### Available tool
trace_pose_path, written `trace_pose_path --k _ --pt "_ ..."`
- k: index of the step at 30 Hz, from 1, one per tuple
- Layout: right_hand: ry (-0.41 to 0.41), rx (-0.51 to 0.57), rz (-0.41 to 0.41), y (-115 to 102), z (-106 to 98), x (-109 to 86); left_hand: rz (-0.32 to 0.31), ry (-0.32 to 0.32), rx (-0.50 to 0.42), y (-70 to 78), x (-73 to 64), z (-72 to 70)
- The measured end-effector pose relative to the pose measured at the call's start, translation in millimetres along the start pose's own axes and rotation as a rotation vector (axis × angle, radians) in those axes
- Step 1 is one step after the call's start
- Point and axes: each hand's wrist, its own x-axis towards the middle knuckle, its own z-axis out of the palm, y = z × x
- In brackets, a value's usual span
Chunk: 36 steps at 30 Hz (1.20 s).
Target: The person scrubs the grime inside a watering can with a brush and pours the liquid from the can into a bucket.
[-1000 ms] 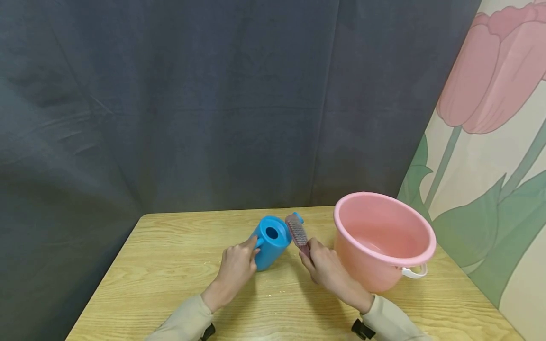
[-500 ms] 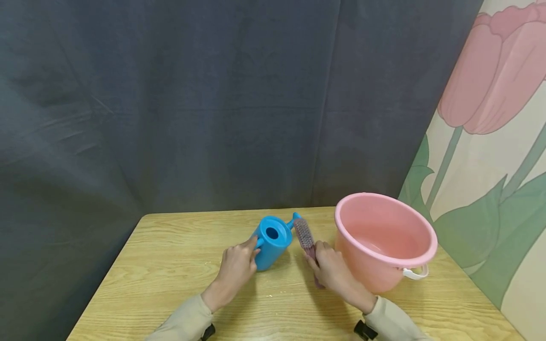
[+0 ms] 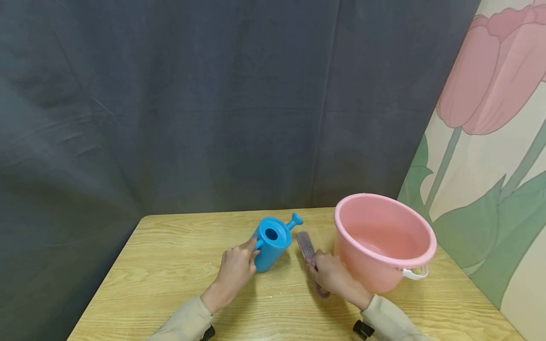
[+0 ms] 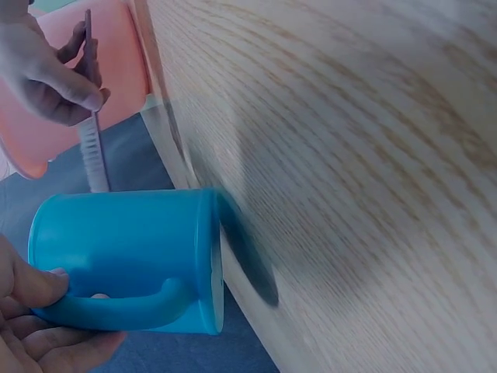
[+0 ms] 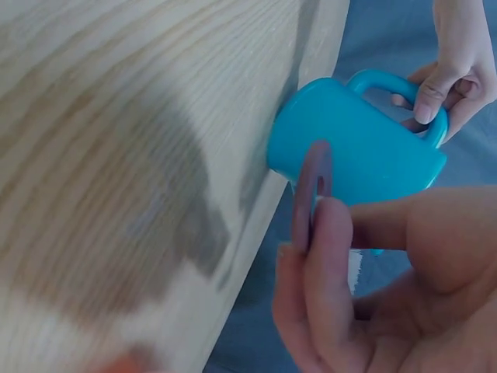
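My left hand (image 3: 233, 271) grips the handle of a blue watering can (image 3: 273, 251), thumb on top and fingers curled beneath it in the left wrist view. Its round top opening faces up, and the spout points to the far right. In the left wrist view the can's base is close over the table, with its shadow beside it. My right hand (image 3: 334, 273) holds a pinkish-purple scrub brush (image 3: 305, 245) by its handle, just right of the can. The brush's bristled head points away from me. Right-hand fingers (image 5: 330, 264) pinch around the handle in the right wrist view.
A pink bucket (image 3: 371, 272) with a white handle (image 3: 414, 272) stands right beside my right hand. Small water drops (image 3: 270, 296) dot the wooden table (image 3: 170, 265). A dark curtain (image 3: 230, 109) hangs behind, and a tulip-painted wall (image 3: 490, 156) borders the right.
The brush has moved off the can's spout side, down and to the right toward me, uncovering the spout. My left hand and the can have stayed nearly still.
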Motion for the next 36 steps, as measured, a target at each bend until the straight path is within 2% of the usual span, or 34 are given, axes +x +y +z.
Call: trace_pose_path --k 3,10,19,30,36 --pt "-0.055 0.0 0.009 0.2 1.8 1.6 -0.001 0.0 -0.002 0.4 0.3 -0.5" --pt "-0.094 -0.012 -0.024 3.2 7.9 4.3 -0.001 0.004 -0.013 1.0 2.0 -0.2" --pt "-0.19 -0.036 -0.002 7.5 14.7 10.4 0.004 0.005 -0.01 3.0 4.1 -1.0" --pt "-0.194 -0.077 -0.024 11.5 18.1 12.5 0.008 0.007 -0.005 2.4 4.1 -0.6" --pt "-0.187 -0.069 -0.001 13.8 19.1 11.1 0.004 0.001 -0.012 3.0 4.0 -0.8"
